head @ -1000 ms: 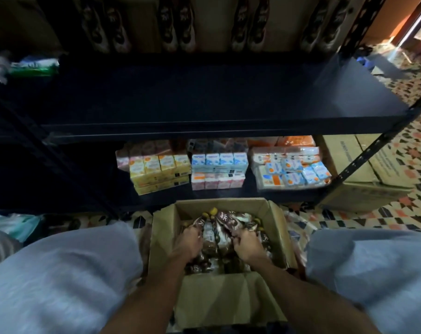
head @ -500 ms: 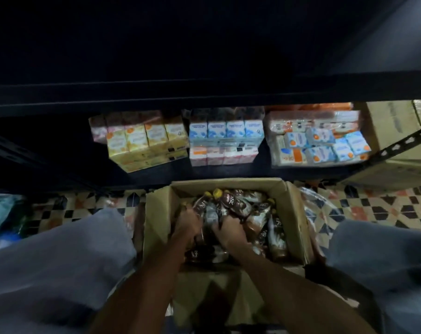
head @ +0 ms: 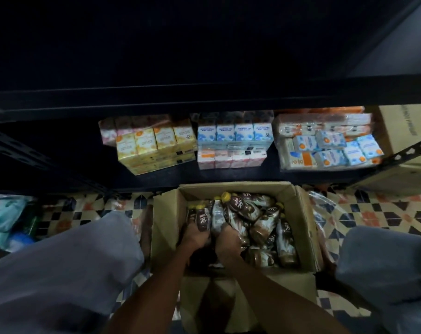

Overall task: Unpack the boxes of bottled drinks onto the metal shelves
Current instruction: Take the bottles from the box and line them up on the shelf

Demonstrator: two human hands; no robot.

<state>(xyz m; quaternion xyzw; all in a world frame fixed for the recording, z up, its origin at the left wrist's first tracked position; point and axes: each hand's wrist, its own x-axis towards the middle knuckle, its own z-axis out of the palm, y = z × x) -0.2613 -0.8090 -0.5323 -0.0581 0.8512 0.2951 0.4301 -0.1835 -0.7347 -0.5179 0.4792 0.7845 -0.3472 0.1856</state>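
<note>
Bottled drinks (head: 253,220) are heaped in one open cardboard box (head: 301,213) that is set on the tiled floor (head: 373,213) between the person's knees. Two of them are already taken up. A brown bottle with a yellow cap (head: 202,219) is clasped round its lower body by the left grip (head: 195,238), and a paler bottle with a white cap (head: 217,214) is clasped in the same way by the right grip (head: 228,239). The two grips lie side by side, almost touching, in the left half of the box.

Both held bottles are stood nearly upright. Their long axes run away from the wrists, and their caps are pointed towards the metal shelves (head: 204,97), which lie ahead of the box and above it. The coming lift is therefore judged to go up and forward. Neither grip is clearly nearer the shelf edge, though the left one is closer to the dark left stretch of the lower level.

At least eight bottles can be made out, most of them lying on their sides across the right of the box. Others are likely hidden beneath. Two shelf levels are seen. Three lots of tissue packs are ranged on the lower one: yellow (head: 154,143), blue (head: 233,132) and a wrapped bundle (head: 325,145). One closed carton (head: 404,131) is seen at the far right.
</note>
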